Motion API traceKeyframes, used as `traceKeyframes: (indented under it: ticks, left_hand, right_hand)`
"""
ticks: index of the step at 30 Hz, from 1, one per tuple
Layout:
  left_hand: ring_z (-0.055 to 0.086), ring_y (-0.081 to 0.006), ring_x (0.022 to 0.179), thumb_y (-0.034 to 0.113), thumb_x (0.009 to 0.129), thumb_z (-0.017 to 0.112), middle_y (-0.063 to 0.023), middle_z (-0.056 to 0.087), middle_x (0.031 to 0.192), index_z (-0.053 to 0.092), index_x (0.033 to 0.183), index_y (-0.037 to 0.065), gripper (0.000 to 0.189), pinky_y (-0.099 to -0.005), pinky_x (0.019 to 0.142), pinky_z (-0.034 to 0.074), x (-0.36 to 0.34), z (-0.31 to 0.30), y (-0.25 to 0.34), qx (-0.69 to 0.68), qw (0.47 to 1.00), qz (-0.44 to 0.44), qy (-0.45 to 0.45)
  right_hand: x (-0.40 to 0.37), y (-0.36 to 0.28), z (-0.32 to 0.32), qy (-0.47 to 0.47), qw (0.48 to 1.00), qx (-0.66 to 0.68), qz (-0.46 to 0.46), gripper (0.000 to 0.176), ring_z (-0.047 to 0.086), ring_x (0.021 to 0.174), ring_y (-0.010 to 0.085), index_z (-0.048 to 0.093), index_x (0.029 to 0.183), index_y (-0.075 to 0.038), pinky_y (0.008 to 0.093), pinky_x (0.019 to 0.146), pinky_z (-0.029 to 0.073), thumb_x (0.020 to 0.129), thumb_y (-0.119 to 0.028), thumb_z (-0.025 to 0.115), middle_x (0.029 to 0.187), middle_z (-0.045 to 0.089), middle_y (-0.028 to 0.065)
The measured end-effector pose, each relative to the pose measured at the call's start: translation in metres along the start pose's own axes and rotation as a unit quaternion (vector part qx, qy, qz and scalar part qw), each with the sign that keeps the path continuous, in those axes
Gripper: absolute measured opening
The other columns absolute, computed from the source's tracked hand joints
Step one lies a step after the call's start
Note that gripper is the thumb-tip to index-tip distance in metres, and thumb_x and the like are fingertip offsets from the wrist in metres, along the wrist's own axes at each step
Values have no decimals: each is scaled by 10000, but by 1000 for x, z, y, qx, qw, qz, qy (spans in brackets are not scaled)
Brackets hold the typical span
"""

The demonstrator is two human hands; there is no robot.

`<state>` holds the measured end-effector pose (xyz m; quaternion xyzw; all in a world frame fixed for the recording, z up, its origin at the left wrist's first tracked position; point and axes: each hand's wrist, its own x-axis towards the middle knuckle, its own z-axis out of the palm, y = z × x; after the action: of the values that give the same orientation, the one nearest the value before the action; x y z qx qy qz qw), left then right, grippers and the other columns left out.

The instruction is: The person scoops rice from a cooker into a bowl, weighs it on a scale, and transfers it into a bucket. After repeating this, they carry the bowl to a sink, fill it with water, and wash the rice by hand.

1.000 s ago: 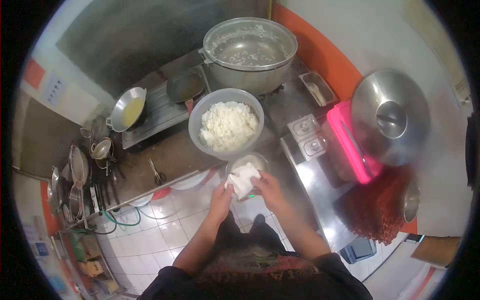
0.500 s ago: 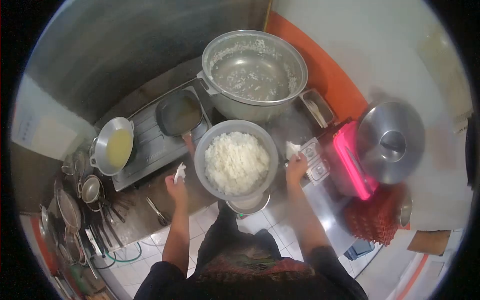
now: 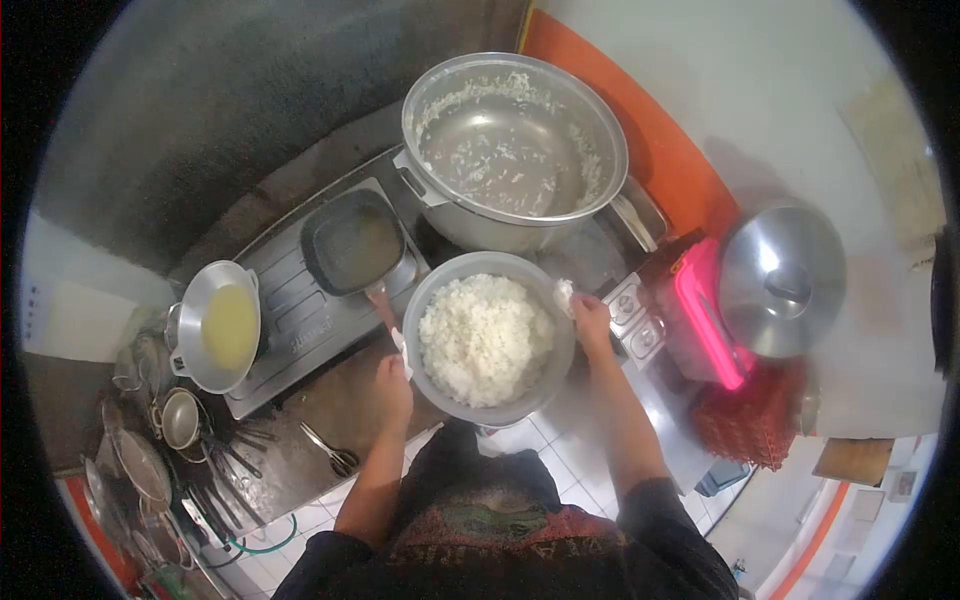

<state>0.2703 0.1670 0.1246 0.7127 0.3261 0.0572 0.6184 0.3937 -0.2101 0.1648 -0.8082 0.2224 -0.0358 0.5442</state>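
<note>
Kitchen counter [image 3: 285, 450]: two hands, one bowl [image 3: 560, 365]

One heap of rice [image 3: 482, 340] fills the bowl between two parted hands. Left hand [image 3: 393, 385] pinches one white cloth [image 3: 401, 354], right hand [image 3: 592, 318] a second cloth [image 3: 564, 296], both at the rim; firm grip on the bowl, cannot tell. Around it: one pot [image 3: 490, 228], one square pan [image 3: 350, 248], one wok [image 3: 190, 345], two lidded tins [image 3: 645, 336].

brown counter [image 3: 283, 485] bearing silver stove [image 3: 290, 348]; metal utensil [image 3: 334, 452] near front edge.

Rice [image 3: 482, 340] hides the floor of the bowl [image 3: 564, 365].
</note>
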Motion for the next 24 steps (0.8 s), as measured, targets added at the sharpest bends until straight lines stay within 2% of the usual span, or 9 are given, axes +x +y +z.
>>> traceKeyframes:
  ticks: [1,4,6,9,12,15,19,22,24]
  left_hand:
    - [587,-157,764,204,860,623,-81,645,856,632,964,-4,233,-300,718,462,-5,-1,15,16,1000,11,-2]
    - [611,-159,748,186,865,620,-98,671,846,666,947,-10,217,-304,695,479,-13,-4,42,87,995,55,-1]
    - [622,-154,735,166,862,625,-100,682,848,676,944,-17,207,-299,676,490,-9,-5,38,165,981,97,3]
    - [657,-220,854,225,835,645,-141,687,934,642,1034,-3,303,-329,753,495,-2,-9,31,149,987,45,-48]
    - [636,-135,751,126,817,693,-101,692,896,637,1068,-24,298,-269,675,508,6,-3,23,59,991,116,-37]
    - [649,-146,791,113,808,705,-124,688,955,607,1133,-31,369,-275,694,516,2,-8,36,81,993,70,-53]
    - [655,-152,819,103,795,715,-130,686,979,605,1143,-36,390,-277,713,517,9,-5,33,104,988,80,-86]
    - [657,-152,820,94,786,721,-131,689,968,613,1131,-34,384,-275,716,516,15,-4,27,121,985,77,-93]
    - [658,-150,813,95,782,723,-129,692,949,622,1116,-29,370,-275,714,515,16,-3,26,117,986,72,-89]
  right_hand:
    - [2,1,0,-12,999,-1,-30,287,589,676,136,659,961,66,273,630,460,811,-172,598,791,673,73]
    - [15,-3,-1,-34,995,39,82,289,586,659,126,666,960,55,256,630,459,795,-182,641,758,665,76]
    - [17,-4,0,-44,996,23,73,293,583,650,121,671,964,44,252,626,457,783,-187,665,734,659,73]
    - [18,-4,0,-51,998,-4,42,259,579,629,119,678,918,25,250,621,459,761,-181,700,699,653,73]
    - [22,-4,2,-65,998,-17,19,230,579,651,124,663,871,12,256,630,466,732,-154,740,731,652,79]
    - [26,1,9,-43,999,-5,-9,244,582,714,133,636,865,5,267,649,477,701,-116,771,805,643,84]
    - [31,12,15,-32,999,25,-33,324,578,789,148,625,946,3,279,668,485,681,-93,785,886,615,74]
    - [33,14,17,-64,996,54,-33,316,583,772,140,639,955,2,274,669,486,689,-96,779,867,628,59]
    - [33,12,17,-56,998,18,-34,312,584,765,132,650,965,1,269,669,486,693,-90,772,859,636,50]
